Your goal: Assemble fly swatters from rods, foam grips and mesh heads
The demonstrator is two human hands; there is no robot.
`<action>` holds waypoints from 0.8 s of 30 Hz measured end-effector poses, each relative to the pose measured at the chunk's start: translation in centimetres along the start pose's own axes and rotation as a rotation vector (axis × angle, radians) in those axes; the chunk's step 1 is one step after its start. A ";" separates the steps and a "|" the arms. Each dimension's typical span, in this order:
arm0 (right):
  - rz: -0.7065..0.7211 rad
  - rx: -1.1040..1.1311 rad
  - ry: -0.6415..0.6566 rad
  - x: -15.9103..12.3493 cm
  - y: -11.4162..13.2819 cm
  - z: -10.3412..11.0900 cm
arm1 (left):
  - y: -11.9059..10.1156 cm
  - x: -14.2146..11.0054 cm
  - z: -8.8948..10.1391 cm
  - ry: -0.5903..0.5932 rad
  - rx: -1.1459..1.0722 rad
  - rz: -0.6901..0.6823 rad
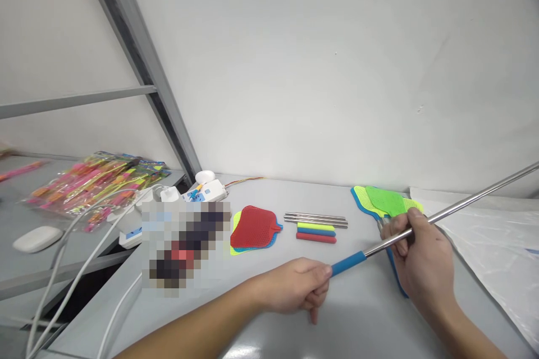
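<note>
My left hand is closed around the blue handle of a long metal rod. That rod slants up to the right and runs out of view. My right hand is closed on the rod above the handle. Just behind the right hand lie fly swatters with a bright green head on top and a blue-edged yellow one beneath, partly hidden by the hand. Left of centre, a red swatter head rests on blue and yellow ones. Metal rods lie beside yellow, blue and red handles.
White power strips and cables stand at the left, near a pixelated area. Packaged colourful items lie on another table. A metal frame post rises by the wall. White sheeting covers the right side.
</note>
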State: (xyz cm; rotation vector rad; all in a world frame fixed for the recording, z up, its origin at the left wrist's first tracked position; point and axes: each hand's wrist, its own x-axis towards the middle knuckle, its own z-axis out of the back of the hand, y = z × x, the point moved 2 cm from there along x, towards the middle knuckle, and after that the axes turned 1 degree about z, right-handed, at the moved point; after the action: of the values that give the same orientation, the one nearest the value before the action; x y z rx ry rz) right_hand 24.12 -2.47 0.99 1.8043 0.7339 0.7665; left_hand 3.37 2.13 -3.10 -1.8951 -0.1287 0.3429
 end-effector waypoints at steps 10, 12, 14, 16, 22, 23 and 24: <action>-0.021 -0.073 0.145 -3.0 -0.9 -1.5 | -0.1 0.1 0.2 -0.033 -0.029 -0.070; -0.031 -0.090 0.184 -2.9 -0.7 -1.5 | -0.2 0.0 0.2 -0.011 -0.032 -0.071; -0.051 -0.099 0.223 -2.7 -0.7 -1.5 | -0.1 0.0 0.2 0.008 -0.028 -0.071; -0.071 -0.101 0.244 -2.6 -0.9 -1.6 | -0.1 -0.1 0.2 0.016 -0.023 -0.066; -0.119 -0.164 0.410 -2.9 -1.4 -2.4 | -0.3 -0.2 0.0 0.060 0.002 -0.013; -0.130 -0.179 0.449 -2.9 -1.4 -2.5 | -0.4 -0.3 0.0 0.065 0.007 -0.008; -0.136 -0.196 0.475 -2.8 -1.2 -2.4 | -0.5 -0.3 -0.1 0.067 0.004 -0.004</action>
State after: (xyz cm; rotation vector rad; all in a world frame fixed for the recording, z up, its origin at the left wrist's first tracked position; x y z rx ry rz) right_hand 20.35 -2.91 0.09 1.3915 1.0374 1.1501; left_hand 3.14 2.16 -2.54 -1.9002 -0.0875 0.2767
